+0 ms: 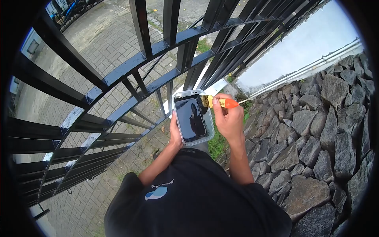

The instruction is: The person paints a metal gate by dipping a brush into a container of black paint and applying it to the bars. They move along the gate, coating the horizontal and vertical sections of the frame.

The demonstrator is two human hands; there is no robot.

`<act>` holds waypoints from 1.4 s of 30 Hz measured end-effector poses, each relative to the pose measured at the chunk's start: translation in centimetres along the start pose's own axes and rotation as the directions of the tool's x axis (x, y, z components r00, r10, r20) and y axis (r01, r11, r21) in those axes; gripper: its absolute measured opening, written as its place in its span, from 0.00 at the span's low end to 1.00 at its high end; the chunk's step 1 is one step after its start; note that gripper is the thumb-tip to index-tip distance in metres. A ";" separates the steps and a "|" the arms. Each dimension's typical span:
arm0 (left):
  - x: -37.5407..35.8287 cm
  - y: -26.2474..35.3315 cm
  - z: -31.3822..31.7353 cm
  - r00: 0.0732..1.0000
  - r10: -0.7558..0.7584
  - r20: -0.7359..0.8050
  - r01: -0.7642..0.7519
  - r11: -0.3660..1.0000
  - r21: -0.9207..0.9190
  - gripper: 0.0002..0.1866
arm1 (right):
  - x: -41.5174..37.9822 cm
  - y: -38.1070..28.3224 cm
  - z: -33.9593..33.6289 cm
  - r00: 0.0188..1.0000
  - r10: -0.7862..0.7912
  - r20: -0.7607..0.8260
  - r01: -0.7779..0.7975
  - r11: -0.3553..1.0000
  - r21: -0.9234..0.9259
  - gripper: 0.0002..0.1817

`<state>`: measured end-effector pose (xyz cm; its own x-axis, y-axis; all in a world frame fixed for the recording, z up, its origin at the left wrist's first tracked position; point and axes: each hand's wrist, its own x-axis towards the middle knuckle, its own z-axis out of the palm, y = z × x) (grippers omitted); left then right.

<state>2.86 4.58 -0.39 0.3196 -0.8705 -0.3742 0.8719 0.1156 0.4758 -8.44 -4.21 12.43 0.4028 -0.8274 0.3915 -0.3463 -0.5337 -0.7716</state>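
My left hand (175,130) is wrapped round the left side of a clear plastic container (209,136) that holds glossy black paint (191,118). In my right hand (229,120) is a paintbrush (218,102) with a yellow and orange handle, pinched between thumb and fingers. Its dark bristles are at the container's upper right, over the inner rim; whether they touch the paint I cannot tell. The black metal fence (162,47) stands beyond and to the left of the container.
A rough stone wall (304,158) rises on the right, below a white wall (292,51) with pipes (312,65) along its base. Brick paving (106,43) shows through the bars. Grass (216,145) grows by the stones.
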 end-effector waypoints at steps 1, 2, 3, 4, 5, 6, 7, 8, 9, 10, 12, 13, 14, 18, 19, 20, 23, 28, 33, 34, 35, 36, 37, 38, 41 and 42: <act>0.0 0.0 -0.1 1.000 0.001 0.010 -0.001 1.000 -0.006 0.28 | 0.0 0.1 0.2 0.999 -0.034 0.002 0.034 0.999 -0.013 0.05; -0.1 -0.1 -0.3 1.000 0.004 -0.018 -0.004 1.000 0.023 0.29 | 0.2 0.0 0.2 0.998 -0.070 0.000 0.070 0.997 -0.031 0.05; 0.1 -0.2 -0.4 0.999 0.007 -0.035 -0.005 0.999 0.053 0.31 | 0.2 -0.4 0.0 0.998 -0.056 0.023 0.057 0.998 -0.039 0.05; 0.3 -0.4 -0.7 0.999 0.004 -0.033 -0.004 1.000 0.027 0.30 | 0.2 -0.5 0.0 0.996 -0.082 0.019 0.082 0.996 -0.028 0.05; 0.3 -0.5 -0.8 0.999 -0.021 -0.027 0.021 1.000 -0.010 0.29 | 0.2 -0.5 0.1 0.994 -0.107 0.007 0.107 0.994 -0.025 0.05; 0.4 -0.8 -1.1 1.000 0.006 0.009 -0.006 1.000 -0.017 0.29 | 0.3 -0.6 0.2 0.993 -0.121 -0.001 0.121 0.993 0.012 0.05; 0.5 -0.8 -1.1 0.999 0.025 0.043 -0.024 1.000 -0.019 0.29 | 0.3 -0.6 0.2 0.991 -0.135 -0.010 0.136 0.990 0.049 0.05; 0.6 -0.9 -1.5 0.998 0.028 0.050 -0.028 1.000 -0.003 0.29 | 0.3 -0.7 0.0 0.991 -0.132 -0.009 0.133 0.990 0.045 0.05; 0.8 -1.2 -2.2 0.996 0.024 0.086 -0.022 1.000 -0.020 0.29 | 0.2 -0.8 0.0 0.992 -0.129 -0.002 0.129 0.990 0.049 0.04; 0.7 -1.1 -1.8 0.996 0.026 0.087 -0.022 0.999 -0.041 0.29 | 0.2 -1.0 -0.1 0.992 -0.127 0.002 0.126 0.990 0.063 0.04; 0.8 -1.0 -1.4 0.994 0.035 0.099 -0.029 0.998 -0.061 0.29 | 0.2 -1.0 -0.2 0.991 -0.113 0.077 0.111 0.993 0.028 0.05; 0.8 -1.0 -1.5 0.997 0.030 0.078 -0.025 0.998 -0.061 0.29 | 0.1 -1.0 -0.2 0.986 -0.090 0.138 0.091 0.996 -0.001 0.05; 0.8 -1.0 -1.7 0.998 0.026 0.053 -0.023 0.998 -0.059 0.29 | -0.2 -1.0 0.0 0.986 -0.100 0.132 0.100 0.995 0.004 0.05; 0.9 -0.8 -2.0 0.995 0.073 0.063 -0.074 0.997 0.007 0.28 | -0.7 -1.3 0.4 0.990 -0.129 0.051 0.126 0.990 0.063 0.05; 0.7 -0.7 -1.6 0.995 0.073 0.063 -0.074 0.997 0.011 0.28 | -0.8 -1.4 0.3 0.988 -0.135 0.076 0.133 0.990 0.042 0.05; 0.6 -0.6 -1.2 0.996 0.073 0.048 -0.072 0.997 -0.013 0.28 | -1.0 -1.2 0.6 0.982 -0.169 0.077 0.168 0.985 0.023 0.05; 0.4 -0.3 -1.0 0.996 0.068 0.051 -0.066 0.997 -0.035 0.27 | -1.4 -1.3 1.1 0.973 -0.228 0.046 0.224 0.972 0.073 0.06; 0.7 -0.6 -2.1 0.994 0.084 0.076 -0.082 0.996 -0.031 0.28 | -1.7 -1.4 1.2 0.975 -0.220 0.026 0.218 0.974 0.068 0.05; 0.2 0.1 -1.1 0.992 0.093 0.090 -0.088 0.994 -0.059 0.29 | -1.8 -1.2 1.3 0.979 -0.201 0.021 0.198 0.976 0.094 0.04; 0.4 0.1 -1.0 0.989 0.120 0.092 -0.116 0.992 -0.049 0.29 | -1.8 -1.2 1.3 0.979 -0.205 0.006 0.203 0.973 0.107 0.04; 0.4 0.1 -0.9 0.988 0.126 0.087 -0.122 0.991 -0.044 0.29 | -1.9 -1.1 1.4 0.978 -0.207 -0.007 0.206 0.971 0.121 0.04; 0.4 0.2 -0.8 0.988 0.121 0.094 -0.116 0.991 -0.059 0.29 | -1.9 -1.1 1.4 0.978 -0.208 -0.003 0.207 0.969 0.132 0.04; 0.3 0.3 -0.7 0.988 0.119 0.100 -0.112 0.991 -0.074 0.29 | -2.0 -1.0 1.4 0.979 -0.204 0.007 0.202 0.972 0.122 0.04; 0.0 0.5 -0.4 0.992 0.082 0.095 -0.074 0.994 -0.086 0.30 | -2.0 -0.9 1.5 0.979 -0.204 0.022 0.200 0.973 0.116 0.04; 0.4 0.0 -1.5 0.997 0.071 0.040 -0.068 0.995 -0.069 0.29 | -2.1 -0.9 1.7 0.980 -0.198 0.032 0.191 0.970 0.150 0.04; 0.1 0.1 -1.5 0.998 0.065 0.008 -0.065 0.997 -0.031 0.29 | -2.0 -1.3 1.6 0.985 -0.162 0.063 0.151 0.977 0.152 0.04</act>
<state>3.51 5.25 -1.62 0.3731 -0.8648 -0.3361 0.8602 0.1867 0.4745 -7.49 -1.58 11.86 0.5061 -0.7174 0.4787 -0.1487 -0.6193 -0.7709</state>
